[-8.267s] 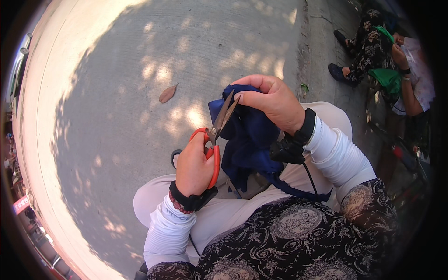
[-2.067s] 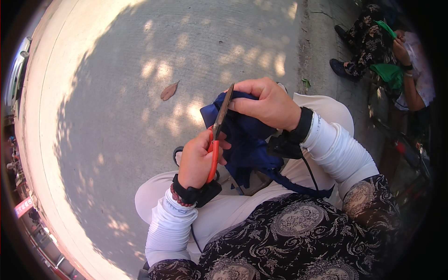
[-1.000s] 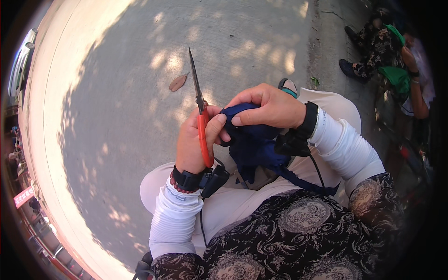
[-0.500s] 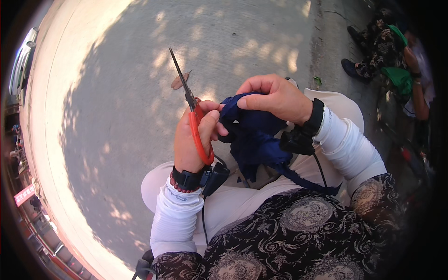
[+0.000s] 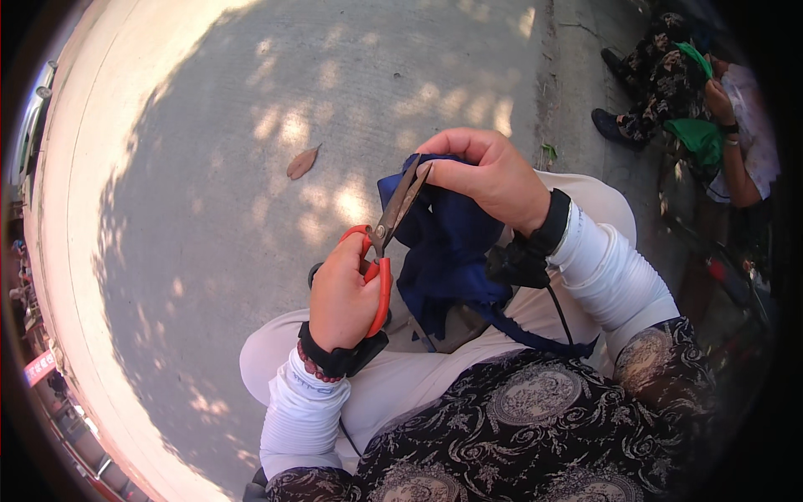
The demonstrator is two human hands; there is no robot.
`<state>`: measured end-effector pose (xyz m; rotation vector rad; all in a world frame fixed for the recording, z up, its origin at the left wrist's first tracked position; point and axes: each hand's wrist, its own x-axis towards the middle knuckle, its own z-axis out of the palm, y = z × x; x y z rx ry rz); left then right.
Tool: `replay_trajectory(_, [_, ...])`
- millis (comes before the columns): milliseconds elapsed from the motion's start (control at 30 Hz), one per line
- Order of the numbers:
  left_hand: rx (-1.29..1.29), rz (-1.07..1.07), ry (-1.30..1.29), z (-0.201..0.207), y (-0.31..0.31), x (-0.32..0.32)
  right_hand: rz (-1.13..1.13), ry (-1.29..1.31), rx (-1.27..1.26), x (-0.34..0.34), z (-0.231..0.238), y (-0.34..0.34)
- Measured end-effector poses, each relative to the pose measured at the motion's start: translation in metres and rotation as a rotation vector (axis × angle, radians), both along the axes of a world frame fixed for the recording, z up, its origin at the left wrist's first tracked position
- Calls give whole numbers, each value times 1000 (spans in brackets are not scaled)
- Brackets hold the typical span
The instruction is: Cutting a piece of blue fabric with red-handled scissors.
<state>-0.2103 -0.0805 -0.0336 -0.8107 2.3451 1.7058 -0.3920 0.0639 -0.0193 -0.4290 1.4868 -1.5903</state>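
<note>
My left hand (image 5: 341,294) is closed round the red handles of a pair of scissors (image 5: 381,231). Their dark blades are parted and point up and to the right, with the tips close to my right fingertips at the upper edge of a navy blue cloth (image 5: 452,238). Between thumb and fingers, my right hand (image 5: 506,182) pinches that edge. The rest of the cloth hangs in folds over my lap, and a narrow strip of it trails to the right. Whether the blades touch the fabric, I cannot tell.
A dry brown leaf (image 5: 303,162) lies on the concrete ground (image 5: 226,276) ahead. At the far right sits another person (image 5: 744,125) with green cloth (image 5: 696,140) in hand. A cable (image 5: 562,316) runs down from the black device (image 5: 514,263) at my right wrist.
My left hand has turned the scissors from upright toward the cloth, and their blades have opened. It no longer touches the cloth with its fingers. My right hand keeps its pinch.
</note>
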Motion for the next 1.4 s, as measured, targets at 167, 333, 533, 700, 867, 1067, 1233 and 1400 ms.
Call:
replay_trajectory(167, [-45, -31, -21, 0, 0, -2, -30, 10, -35, 0, 0, 2])
replay_trajectory(333, [-73, -48, -29, -2, 0, -2, -46, 62, -7, -1, 0, 2])
replay_trajectory(533, [-92, -63, -33, -5, -2, -2, -47, 134, 19, -1, 0, 1])
replay_trajectory(700, [-101, -73, -36, -6, -4, -3, -38, 226, 54, -2, 1, -1])
replay_trajectory(867, [-92, -86, -29, -7, -5, -4, -31, 209, 55, -3, 0, -1])
replay_trajectory(1067, [35, -75, -56, -9, -5, -5, -10, 54, -3, -5, 1, -2])
replay_trajectory(1233, [183, -24, -76, -1, -4, -9, -4, -48, -47, -6, 0, -2])
replay_trajectory(1400, [148, -30, -71, -6, -3, -9, 15, 31, -13, -7, -1, -2])
